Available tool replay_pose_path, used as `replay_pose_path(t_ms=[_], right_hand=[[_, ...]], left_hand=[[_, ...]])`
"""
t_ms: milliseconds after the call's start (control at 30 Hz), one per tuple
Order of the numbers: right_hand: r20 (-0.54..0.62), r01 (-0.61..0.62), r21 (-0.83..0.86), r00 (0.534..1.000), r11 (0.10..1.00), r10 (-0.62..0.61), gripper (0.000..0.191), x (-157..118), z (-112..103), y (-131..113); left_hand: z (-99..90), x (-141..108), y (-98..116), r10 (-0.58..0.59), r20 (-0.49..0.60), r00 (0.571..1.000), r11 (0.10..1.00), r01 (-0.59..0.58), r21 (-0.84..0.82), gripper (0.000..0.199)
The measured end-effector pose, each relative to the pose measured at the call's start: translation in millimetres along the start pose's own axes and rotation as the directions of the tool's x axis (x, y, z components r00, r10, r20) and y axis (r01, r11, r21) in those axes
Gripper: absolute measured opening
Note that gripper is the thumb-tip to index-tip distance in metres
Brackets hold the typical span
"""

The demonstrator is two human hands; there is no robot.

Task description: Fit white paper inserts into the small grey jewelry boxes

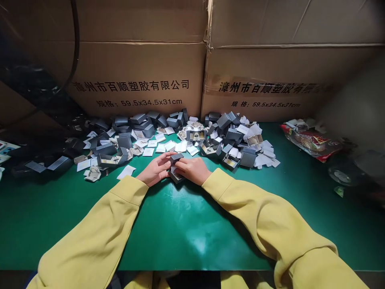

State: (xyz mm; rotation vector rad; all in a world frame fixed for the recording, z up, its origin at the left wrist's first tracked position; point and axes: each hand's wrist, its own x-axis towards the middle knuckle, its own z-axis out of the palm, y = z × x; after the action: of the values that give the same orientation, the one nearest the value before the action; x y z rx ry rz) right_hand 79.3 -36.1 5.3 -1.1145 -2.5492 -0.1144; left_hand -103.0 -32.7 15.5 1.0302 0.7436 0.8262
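Between my two hands, just above the green table, is a small dark grey box (177, 176). My left hand (156, 168) grips its left side, thumb and fingers closed against it. The fingers of my right hand (194, 169) are pressed into the box from the right, and their tips are hidden inside. Something pale shows in the box, too small to make out. Beyond my hands lie small folded white papers (161, 148) and an open grey box (195, 135) with a pale insert.
Heaps of grey boxes and white papers lie at the left (123, 140) and right (230, 138). Two large cardboard cartons (135, 64) stand behind the green table (168, 233). A red snack bag (315, 144) and a clear round container (341, 175) sit at the right.
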Motion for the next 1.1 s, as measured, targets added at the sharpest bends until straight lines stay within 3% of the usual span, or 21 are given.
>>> replay_pose_path(t_ms=[667,833,933,1100], right_hand=[[-0.112,0.060,-0.008,0.992,0.998,-0.061,0.027,1,8,8],[-0.204,0.123,0.102,0.974,0.987,-0.100,0.030,-4,12,14],[-0.285,0.122,0.200,0.956,0.972,-0.062,0.029,-7,12,12],[-0.296,0.109,0.323,0.955,0.940,-0.009,0.030,-10,8,15]], left_hand=[[2.3,0,-1,0.005,0.013,1.000,0.999,-0.006,0.032,0.040],[-2.1,0,-2,0.005,0.006,1.000,1.000,-0.005,0.004,0.040],[-3.4,0,-3,0.003,0.004,1.000,1.000,-0.003,-0.028,0.041],[-3.5,0,-2,-0.025,-0.014,1.000,0.993,0.024,-0.112,0.041]])
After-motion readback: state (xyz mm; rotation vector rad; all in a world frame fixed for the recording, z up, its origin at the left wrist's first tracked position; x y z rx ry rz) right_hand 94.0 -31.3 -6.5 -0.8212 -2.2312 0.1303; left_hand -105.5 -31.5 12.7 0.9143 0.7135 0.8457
